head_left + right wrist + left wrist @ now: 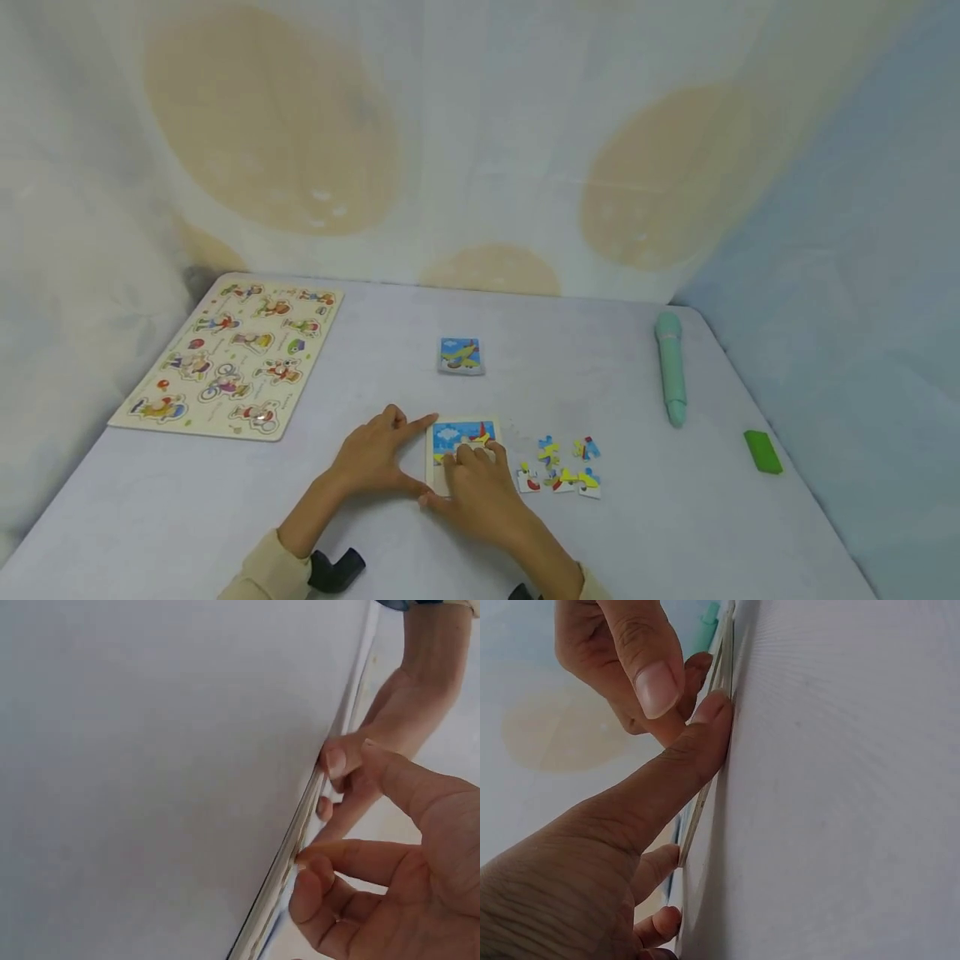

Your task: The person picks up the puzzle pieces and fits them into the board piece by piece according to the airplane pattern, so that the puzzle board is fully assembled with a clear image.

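A small wooden jigsaw board (435, 479) lies on the table, with sky-blue, yellow and red picture pieces along its upper part. My left hand (371, 456) frames its left side, the forefinger at the upper corner and the straight thumb (671, 769) at the near edge. Over the board's lower right reaches my right hand (480, 492), which hides part of the picture. In the right wrist view its forefinger (360, 859) presses down at the board, the thumb stands apart, and the other fingers are bent. Several loose jigsaw pieces (588, 482) lie just right of the board.
Behind the board lies a small square airplane picture (461, 356). A large peg puzzle board (232, 358) is at the left. To the right are a mint-green microphone-shaped object (671, 367) and a green block (763, 452). Curtains hang along the table's back and sides.
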Motion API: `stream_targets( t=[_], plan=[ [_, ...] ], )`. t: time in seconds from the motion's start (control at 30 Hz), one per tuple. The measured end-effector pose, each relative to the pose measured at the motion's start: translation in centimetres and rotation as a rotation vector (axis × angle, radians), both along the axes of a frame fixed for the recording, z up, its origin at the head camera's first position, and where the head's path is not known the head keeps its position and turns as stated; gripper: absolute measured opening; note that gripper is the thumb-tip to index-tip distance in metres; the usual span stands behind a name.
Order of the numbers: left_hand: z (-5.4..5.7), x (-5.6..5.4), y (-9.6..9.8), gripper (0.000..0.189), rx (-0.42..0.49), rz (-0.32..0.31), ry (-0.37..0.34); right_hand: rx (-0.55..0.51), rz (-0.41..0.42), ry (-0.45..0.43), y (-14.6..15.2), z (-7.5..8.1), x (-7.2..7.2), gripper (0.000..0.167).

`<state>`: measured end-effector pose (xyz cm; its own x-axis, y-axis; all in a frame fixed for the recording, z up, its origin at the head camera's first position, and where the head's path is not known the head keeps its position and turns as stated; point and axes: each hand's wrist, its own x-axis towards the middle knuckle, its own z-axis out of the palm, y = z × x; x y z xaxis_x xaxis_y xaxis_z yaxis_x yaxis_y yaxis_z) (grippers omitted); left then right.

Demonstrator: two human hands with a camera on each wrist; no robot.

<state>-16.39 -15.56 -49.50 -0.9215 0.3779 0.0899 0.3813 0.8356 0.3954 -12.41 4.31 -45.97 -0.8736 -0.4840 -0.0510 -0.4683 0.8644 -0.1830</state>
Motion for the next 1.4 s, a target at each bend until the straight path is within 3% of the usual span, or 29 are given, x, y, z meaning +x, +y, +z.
stream_targets(
  t=[0.37, 0.63, 0.97, 1.4],
  plan=[
    [0.4, 0.0, 0.3, 0.108, -0.013, 0.01, -0.024, -0.216, -0.171, 0.111, 5.1, 0.5, -1.6, 0.045],
    [0.6, 0.0, 0.3, 0.108, -0.024, 0.013, -0.041, -0.264, -0.298, 0.144, 9.6, 0.3, -2.1, 0.041],
    [0.6, 0.0, 0.3, 0.109, -0.008, 0.013, -0.056, -0.201, -0.374, 0.13, 11.5, -0.4, -2.7, 0.043],
    [0.3, 0.1, 0.2, 0.108, -0.022, 0.027, -0.062, -0.179, -0.404, 0.193, 11.4, -0.9, -2.8, 0.04]
  ],
)
